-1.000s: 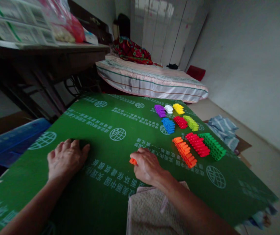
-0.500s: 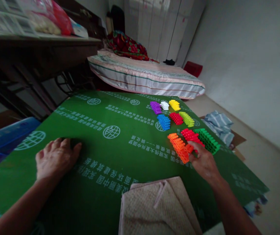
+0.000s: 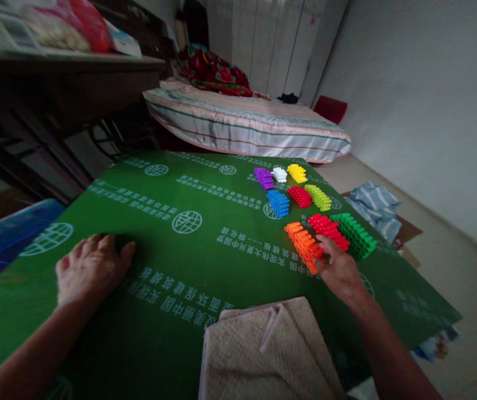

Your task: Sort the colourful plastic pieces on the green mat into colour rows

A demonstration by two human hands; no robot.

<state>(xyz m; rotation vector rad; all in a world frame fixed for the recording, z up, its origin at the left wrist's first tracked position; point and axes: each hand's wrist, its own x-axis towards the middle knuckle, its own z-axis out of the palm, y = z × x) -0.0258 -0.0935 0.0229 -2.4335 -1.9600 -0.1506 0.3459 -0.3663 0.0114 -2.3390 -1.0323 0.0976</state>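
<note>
My left hand (image 3: pixel 90 269) lies palm down on the green board (image 3: pixel 159 244), its fingers loosely spread and holding nothing. At the right, my right hand (image 3: pixel 340 272) has thumb and index finger pinched at the near end of a block of orange plastic tube pieces (image 3: pixel 302 244). A bit of orange shows between those fingertips; the other fingers are partly hidden. Just behind the hand are a red group (image 3: pixel 329 230) and a dark green group (image 3: pixel 355 236). Farther back sit blue (image 3: pixel 277 203), smaller red (image 3: pixel 300 196), lime (image 3: pixel 318 197), purple (image 3: pixel 264 178), white (image 3: pixel 279 174) and yellow (image 3: pixel 297 173) groups.
A folded beige cloth (image 3: pixel 263 350) lies at the board's near edge. To the left are a blue plastic bin (image 3: pixel 17 228) and a dark table (image 3: pixel 75 66) with bags on it. A bed (image 3: pixel 246 122) stands beyond, and striped cloth (image 3: pixel 373 205) lies at the right.
The orange piece in my right hand has shifted slightly left, closer against the orange block. My left hand stays flat on the board. The view has tilted slightly.
</note>
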